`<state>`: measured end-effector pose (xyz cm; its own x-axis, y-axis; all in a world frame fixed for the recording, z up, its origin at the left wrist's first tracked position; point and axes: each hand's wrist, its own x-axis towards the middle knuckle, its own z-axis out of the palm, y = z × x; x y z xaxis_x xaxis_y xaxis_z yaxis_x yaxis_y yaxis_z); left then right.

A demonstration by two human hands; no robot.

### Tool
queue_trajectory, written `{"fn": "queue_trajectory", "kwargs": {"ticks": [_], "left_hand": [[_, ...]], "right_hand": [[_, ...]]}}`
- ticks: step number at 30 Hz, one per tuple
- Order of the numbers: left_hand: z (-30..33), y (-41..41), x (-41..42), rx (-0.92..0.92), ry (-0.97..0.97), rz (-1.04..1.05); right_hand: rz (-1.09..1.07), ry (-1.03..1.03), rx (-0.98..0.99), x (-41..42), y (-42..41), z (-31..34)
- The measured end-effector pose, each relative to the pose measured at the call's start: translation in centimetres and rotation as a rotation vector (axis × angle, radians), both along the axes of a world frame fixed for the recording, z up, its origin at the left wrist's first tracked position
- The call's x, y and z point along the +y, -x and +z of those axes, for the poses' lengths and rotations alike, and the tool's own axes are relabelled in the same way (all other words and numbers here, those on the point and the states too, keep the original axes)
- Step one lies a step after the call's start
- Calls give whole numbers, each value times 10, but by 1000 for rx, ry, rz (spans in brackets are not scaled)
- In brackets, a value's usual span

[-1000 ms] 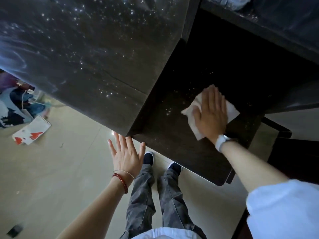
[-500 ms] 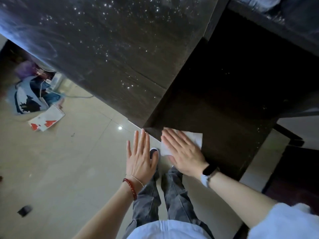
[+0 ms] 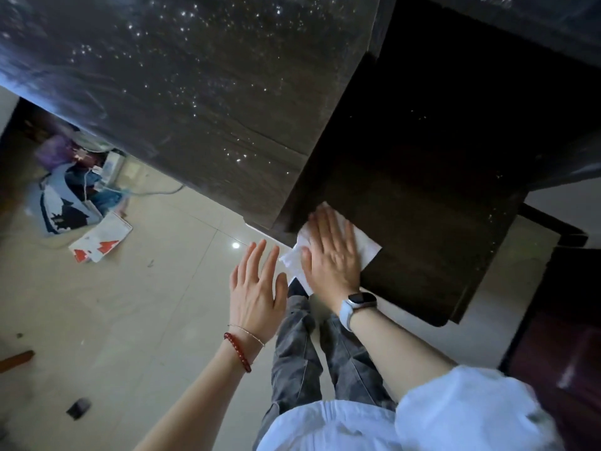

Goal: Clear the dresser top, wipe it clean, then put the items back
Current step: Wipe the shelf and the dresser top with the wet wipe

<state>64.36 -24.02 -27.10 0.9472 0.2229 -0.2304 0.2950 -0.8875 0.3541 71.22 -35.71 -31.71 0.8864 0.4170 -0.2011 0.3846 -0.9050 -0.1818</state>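
Fingers straight and flat, the right hand (image 3: 331, 255) presses a white cloth (image 3: 366, 245) onto the near left corner of the dark dresser top (image 3: 432, 196); part of the cloth hangs past the near edge toward the floor. The left hand (image 3: 257, 291) is spread open with nothing in it, held over the floor just left of the cloth and not touching it. A taller dark cabinet (image 3: 208, 102), speckled with bright dust flecks, stands to the left of the dresser top and walls in its left side. On the right wrist sits a pale watch (image 3: 356, 304); on the left wrist, a red bead bracelet (image 3: 237, 351) and a thin chain. Far left on the tiled floor (image 3: 136, 314) lies a heap of bags and a white packet with red marks (image 3: 100, 242). The person's grey trousers (image 3: 312, 362) show directly below the hands.
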Motion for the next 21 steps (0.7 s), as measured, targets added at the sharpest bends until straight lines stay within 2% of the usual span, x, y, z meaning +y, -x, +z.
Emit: {"fn": "queue_trajectory", "kwargs": {"ticks": [3, 9, 13, 17, 19, 21], "left_hand": [[5, -3, -15, 20, 17, -92], [-10, -46, -73, 15, 12, -254], [-32, -84, -97, 13, -77, -315], [-45, -118, -100, 20, -165, -332], [-49, -123, -98, 45, -163, -330], [-50, -122, -97, 28, -171, -328]], "right_hand": [[32, 48, 20, -55, 19, 2], [-168, 84, 47, -179, 26, 9], [-407, 111, -8, -189, -37, 2], [-623, 54, -18, -176, -80, 0], [-613, 33, -26, -168, -63, 0], [-476, 40, -43, -161, -29, 1]]}}
